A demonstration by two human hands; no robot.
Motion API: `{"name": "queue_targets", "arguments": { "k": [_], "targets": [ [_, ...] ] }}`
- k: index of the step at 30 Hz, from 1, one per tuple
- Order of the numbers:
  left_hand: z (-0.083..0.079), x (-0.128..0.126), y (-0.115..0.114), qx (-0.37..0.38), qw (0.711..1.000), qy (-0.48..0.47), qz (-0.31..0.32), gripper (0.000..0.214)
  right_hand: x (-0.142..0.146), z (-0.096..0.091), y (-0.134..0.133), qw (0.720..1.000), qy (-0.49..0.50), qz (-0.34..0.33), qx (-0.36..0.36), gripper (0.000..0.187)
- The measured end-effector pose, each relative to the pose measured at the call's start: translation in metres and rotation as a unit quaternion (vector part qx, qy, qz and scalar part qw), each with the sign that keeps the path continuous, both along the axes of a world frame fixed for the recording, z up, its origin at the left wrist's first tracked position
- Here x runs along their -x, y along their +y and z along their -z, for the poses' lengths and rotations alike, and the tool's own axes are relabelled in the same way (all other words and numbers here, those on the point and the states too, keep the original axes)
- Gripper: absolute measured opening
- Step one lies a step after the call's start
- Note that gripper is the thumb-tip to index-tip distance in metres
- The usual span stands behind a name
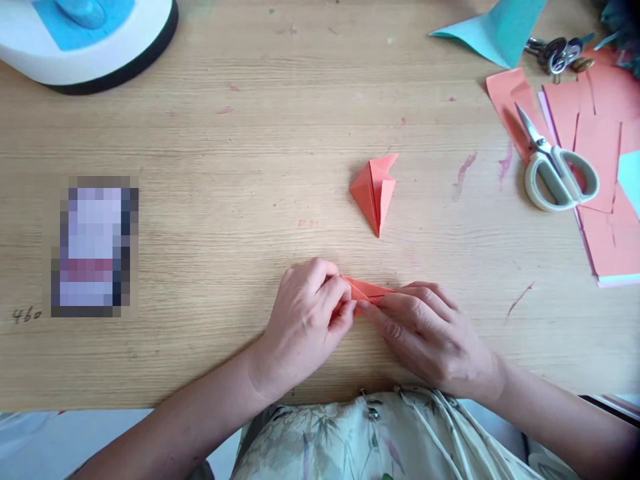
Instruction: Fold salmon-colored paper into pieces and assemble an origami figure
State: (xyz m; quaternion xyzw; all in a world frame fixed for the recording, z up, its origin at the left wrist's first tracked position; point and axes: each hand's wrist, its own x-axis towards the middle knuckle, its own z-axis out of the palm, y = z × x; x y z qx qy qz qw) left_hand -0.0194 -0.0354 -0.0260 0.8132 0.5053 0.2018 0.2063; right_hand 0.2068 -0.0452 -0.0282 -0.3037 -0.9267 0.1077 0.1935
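Between my two hands, close to the table's front edge, is a narrow piece of folded orange paper (367, 289). My left hand (311, 310) pinches its left end between thumb and fingers. On the other end, the fingers and thumb of my right hand (430, 330) press and grip the paper. Both hands cover parts of it, so its full shape is hidden. Just beyond them lies a second folded orange paper piece (375, 193), pointed at the bottom with a small flap at the top; neither hand touches it.
White-handled scissors (560, 160) rest on orange paper sheets (600, 160) at the right. Behind them are a folded teal paper (500, 33) and a small metal cluster (557, 53). A blurred-out phone-like object (93, 247) lies left; a white-and-blue appliance (110, 47) stands back left.
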Motion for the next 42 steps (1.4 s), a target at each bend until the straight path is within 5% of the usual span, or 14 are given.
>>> {"name": "queue_targets", "arguments": {
  "k": [27, 42],
  "targets": [
    [-0.008, 0.001, 0.002, 0.103, 0.994, -0.042, -0.018, 0.017, 0.002, -0.002, -0.002, 0.999, -0.034, 0.005, -0.029, 0.031],
    [-0.007, -0.001, -0.001, 0.082, 0.996, -0.034, -0.002, 0.017, -0.005, 0.001, -0.01, 0.999, -0.038, 0.022, -0.028, 0.037]
  ]
}}
